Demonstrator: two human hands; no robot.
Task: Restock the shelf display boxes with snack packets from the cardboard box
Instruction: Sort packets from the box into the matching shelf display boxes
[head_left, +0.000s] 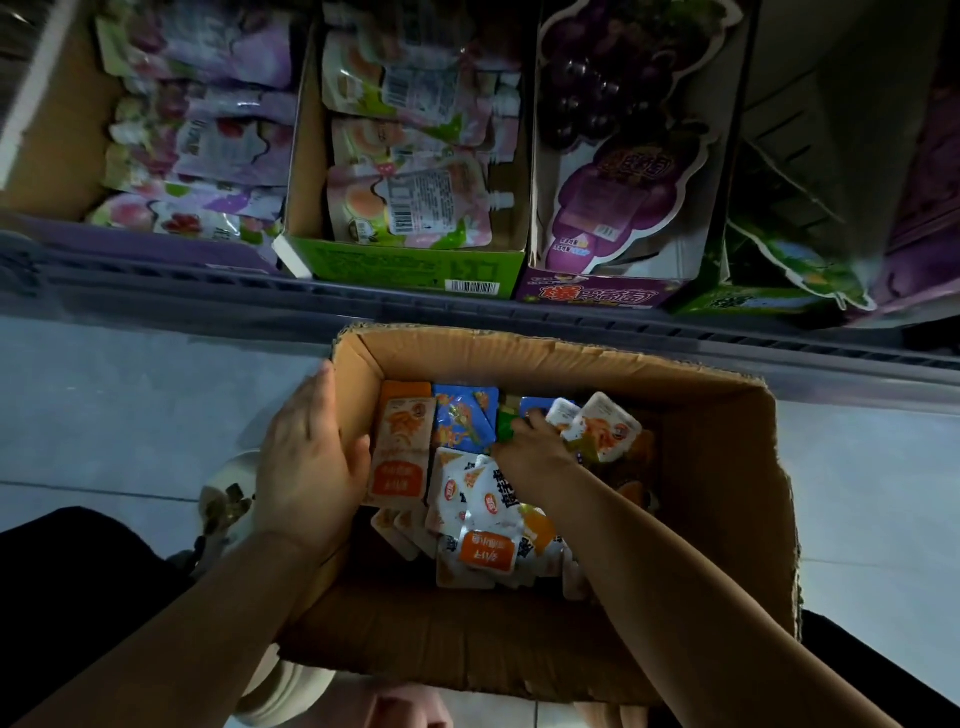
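An open cardboard box (727, 467) sits on the floor below the shelf, holding several orange, blue and white snack packets (483, 499). My left hand (306, 467) grips the box's left wall, fingers outside and thumb over the rim. My right hand (535, 447) reaches deep into the box, its fingers curled among white and orange packets (602, 426) and a green packet (506, 423). On the shelf stand display boxes: a green one (415, 267) with pink pouches, a purple grape one (597, 293), and a purple one (156, 244) at the left.
The grey shelf edge (208, 291) runs across the view just above the cardboard box. Another green display box (753, 301) stands at the right. Light floor tiles (130, 405) lie to the left, with a shoe (228, 499) beside the box.
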